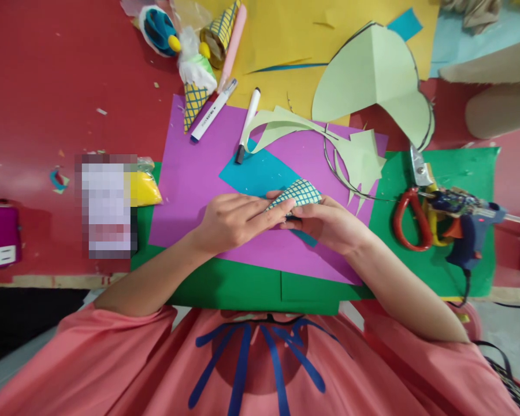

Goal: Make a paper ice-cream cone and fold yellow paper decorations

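A small paper cone [301, 192], pale with a dark blue crisscross grid, lies on its side between my hands. My left hand [236, 219] is closed on its pointed end, fingers stretched along the side. At the wider end, my right hand [331, 222] grips it, thumb near the front edge. Beneath the hands is a blue paper piece [262, 170] on a purple sheet [190, 190]. Past them lie a black-capped marker [248, 124] and pale green paper scraps [364, 159]. The cone's underside and some fingertips are hidden.
Red-handled scissors [412, 222] and a blue glue gun [470, 228] lie to the right. Finished-looking cone crafts [197, 95] and a white marker [214, 111] are at the upper left. A folded pale green paper shape [375, 75] rests on a yellow sheet [281, 34].
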Motion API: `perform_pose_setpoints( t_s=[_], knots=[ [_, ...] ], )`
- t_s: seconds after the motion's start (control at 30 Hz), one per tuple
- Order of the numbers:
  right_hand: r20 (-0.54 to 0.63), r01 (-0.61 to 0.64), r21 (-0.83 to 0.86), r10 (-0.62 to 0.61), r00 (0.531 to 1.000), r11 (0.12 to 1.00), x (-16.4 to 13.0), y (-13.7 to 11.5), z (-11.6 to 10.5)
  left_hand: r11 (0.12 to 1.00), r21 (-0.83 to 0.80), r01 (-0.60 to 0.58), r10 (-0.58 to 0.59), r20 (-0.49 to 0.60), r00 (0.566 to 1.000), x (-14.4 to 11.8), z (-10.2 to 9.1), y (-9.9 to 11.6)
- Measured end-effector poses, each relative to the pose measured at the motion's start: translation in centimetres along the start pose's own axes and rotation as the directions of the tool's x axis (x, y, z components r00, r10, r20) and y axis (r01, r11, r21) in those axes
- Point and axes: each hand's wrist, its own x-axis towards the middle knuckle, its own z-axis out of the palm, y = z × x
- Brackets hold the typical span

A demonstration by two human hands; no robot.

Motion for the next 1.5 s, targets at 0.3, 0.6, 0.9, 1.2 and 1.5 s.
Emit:
perform_pose_setpoints(
  t_s=[0.3,0.6,0.9,1.2,1.5],
  knots=[
    [0.066,-0.043,0.021,0.041,0.997,0.999,0.0,-0.1,-0.1,0.997,0.047,-0.061,0.061,-0.005,0.998,-0.1,-0.3,-0.4],
    [0.053,-0.076,0.046,0.074,0.996,0.996,-0.4,-0.4,-0.1,0.990,-0.100,-0.099,0.094,-0.053,0.994,-0.2,-0.9,-0.9],
    [-0.106,0.035,-0.006,-0.036,0.994,0.999,-0.6,-0.9,-0.6,0.802,-0.460,0.380,-0.483,-0.125,0.867,-0.4,0.1,-0.7],
    [-0.067,0.122,-0.002,-0.122,0.990,0.993,-0.5,0.8,0.4,0.971,-0.164,0.173,-0.196,-0.135,0.971,0.5,0.6,0.3],
    [-0.033,0.068,0.121,-0.065,0.997,0.990,-0.8,1.2,1.1,0.995,-0.071,0.065,-0.075,-0.150,0.986,0.5,0.1,0.1]
  ],
)
